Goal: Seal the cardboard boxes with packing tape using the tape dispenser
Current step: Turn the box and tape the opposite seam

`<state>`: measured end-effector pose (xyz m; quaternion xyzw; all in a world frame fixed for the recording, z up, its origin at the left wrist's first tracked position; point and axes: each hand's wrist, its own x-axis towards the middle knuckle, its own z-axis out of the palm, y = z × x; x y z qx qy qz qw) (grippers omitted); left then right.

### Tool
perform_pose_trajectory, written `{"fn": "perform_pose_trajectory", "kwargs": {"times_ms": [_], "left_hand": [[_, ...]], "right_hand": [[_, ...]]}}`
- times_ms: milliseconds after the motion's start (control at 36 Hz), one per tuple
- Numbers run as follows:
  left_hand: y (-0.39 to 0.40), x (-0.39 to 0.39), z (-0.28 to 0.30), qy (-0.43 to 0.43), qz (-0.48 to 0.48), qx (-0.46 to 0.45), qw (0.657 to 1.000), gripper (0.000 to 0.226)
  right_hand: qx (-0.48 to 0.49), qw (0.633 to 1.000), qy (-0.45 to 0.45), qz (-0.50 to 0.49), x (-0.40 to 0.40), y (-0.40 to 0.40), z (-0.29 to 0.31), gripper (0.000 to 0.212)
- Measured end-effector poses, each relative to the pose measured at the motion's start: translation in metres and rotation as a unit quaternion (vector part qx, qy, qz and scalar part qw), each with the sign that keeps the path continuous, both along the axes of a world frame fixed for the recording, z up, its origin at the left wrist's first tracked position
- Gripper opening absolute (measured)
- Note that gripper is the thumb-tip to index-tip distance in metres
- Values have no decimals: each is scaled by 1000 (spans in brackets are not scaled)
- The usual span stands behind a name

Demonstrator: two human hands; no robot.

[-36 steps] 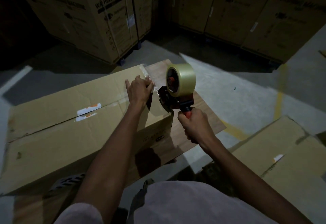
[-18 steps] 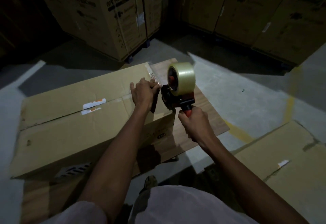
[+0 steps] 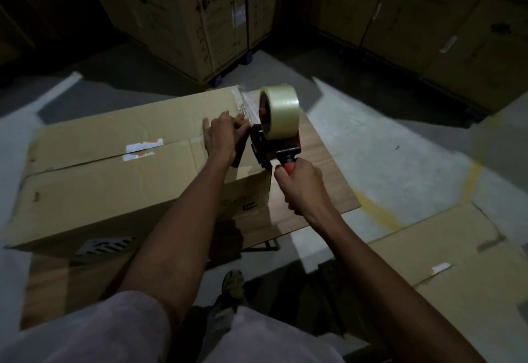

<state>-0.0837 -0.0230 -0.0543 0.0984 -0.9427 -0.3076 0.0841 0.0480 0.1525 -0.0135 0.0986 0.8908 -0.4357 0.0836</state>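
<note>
Risk we see: the tape (image 3: 245, 106) run along the box (image 3: 114, 168) end could lift or wrinkle if the left hand (image 3: 224, 136) eases off before the cut, or the strip could tear crooked if the dispenser (image 3: 275, 136) twists off the corner. Left hand lies palm down on the box top at its right end, fingers straight and together, pressing the tape. Right hand (image 3: 300, 185) is wrapped tight round the red handle, wrist bent, dispenser just beside the left hand. Box sits on a wooden board (image 3: 323, 185) on the floor.
</note>
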Motion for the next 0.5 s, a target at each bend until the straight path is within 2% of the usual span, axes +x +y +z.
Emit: {"fn": "perform_pose_trajectory", "kwargs": {"times_ms": [167, 500], "left_hand": [[-1, 2, -1, 11, -22, 26, 999, 34], [-7, -6, -5, 11, -56, -38, 998, 38]], "right_hand": [[10, 1000, -1, -19, 21, 4, -4, 30], [42, 997, 20, -62, 36, -8, -8, 25]]}}
